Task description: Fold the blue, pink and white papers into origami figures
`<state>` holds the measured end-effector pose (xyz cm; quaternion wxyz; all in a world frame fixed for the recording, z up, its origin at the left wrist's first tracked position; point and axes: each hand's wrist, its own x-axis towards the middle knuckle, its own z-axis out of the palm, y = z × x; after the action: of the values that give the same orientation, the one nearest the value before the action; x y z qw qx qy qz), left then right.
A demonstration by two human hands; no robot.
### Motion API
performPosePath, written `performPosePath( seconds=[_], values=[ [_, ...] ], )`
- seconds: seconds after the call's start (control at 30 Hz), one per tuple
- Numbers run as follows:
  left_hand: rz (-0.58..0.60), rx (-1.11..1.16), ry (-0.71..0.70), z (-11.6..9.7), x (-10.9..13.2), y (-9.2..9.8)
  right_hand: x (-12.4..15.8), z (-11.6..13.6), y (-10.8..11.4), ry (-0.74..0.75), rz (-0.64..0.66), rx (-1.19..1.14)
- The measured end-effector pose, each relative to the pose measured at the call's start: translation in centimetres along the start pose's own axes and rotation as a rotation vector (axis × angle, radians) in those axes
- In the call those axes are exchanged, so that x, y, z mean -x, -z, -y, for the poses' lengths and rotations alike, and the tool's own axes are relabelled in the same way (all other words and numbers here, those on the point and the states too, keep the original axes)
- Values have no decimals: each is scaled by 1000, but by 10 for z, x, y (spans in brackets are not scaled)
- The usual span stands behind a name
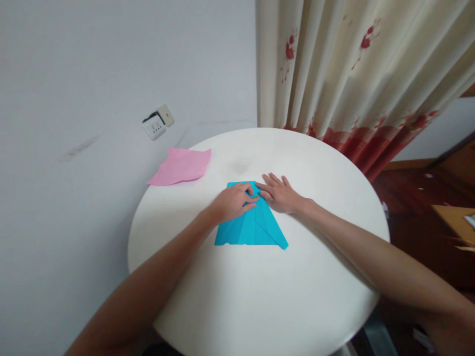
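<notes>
A sheet of blue paper (247, 230) lies in the middle of the white table. It is folded into a shape narrow at the far end and wide at the near end, with a flap folded along its right side. On its upper left part rests my left hand (237, 201), fingers curled and closed on the paper near the fold. My right hand (280, 194) lies at the paper's upper right edge, fingers spread; its index finger and thumb touch the folded edge close to my left fingertips. Both hands partly cover the paper's far end.
Pink paper (181, 166) lies at the table's far left edge. The round white table (256, 296) stands against a wall with a socket (154, 127). A cream and red curtain (334, 74) hangs behind it. Wooden furniture (454, 222) is at the right.
</notes>
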<state>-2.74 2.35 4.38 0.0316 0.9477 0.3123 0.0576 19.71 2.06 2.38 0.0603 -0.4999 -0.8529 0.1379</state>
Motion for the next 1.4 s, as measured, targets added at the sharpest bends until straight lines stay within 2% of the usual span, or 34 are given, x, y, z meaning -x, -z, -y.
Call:
performPosePath(
  seconds=[0.23, 0.33, 0.57, 0.83, 0.97, 1.03, 1.1, 1.17, 1.23, 1.3, 1.4],
  values=[
    [-6, 14, 11, 2, 3, -2, 26, -4, 19, 156, 121, 50],
    [6, 25, 17, 1, 2, -2, 34, -7, 26, 206, 197, 1],
    [20, 26, 36, 0, 0, -2, 47, -12, 43, 228, 364, -89],
    [8, 48, 48, 3, 1, -5, 61, -14, 55, 263, 481, -168],
    [-4, 51, 47, 4, 1, -6, 55, -14, 52, 346, 433, -194],
    [-14, 56, 45, 4, 2, -6, 48, -11, 44, 363, 296, -215],
    [-19, 65, 52, 3, 1, -6, 40, -7, 33, 289, 84, -226],
    [-16, 68, 60, 2, 1, -5, 33, -3, 21, 196, -50, -197],
    [-14, 68, 61, 1, 1, -4, 29, -2, 12, 112, -25, -148],
    [-16, 69, 62, 1, 1, -3, 29, -3, 10, 63, 84, -126],
    [-21, 74, 62, 1, 0, -4, 36, -6, 14, 75, 211, -140]
  ],
)
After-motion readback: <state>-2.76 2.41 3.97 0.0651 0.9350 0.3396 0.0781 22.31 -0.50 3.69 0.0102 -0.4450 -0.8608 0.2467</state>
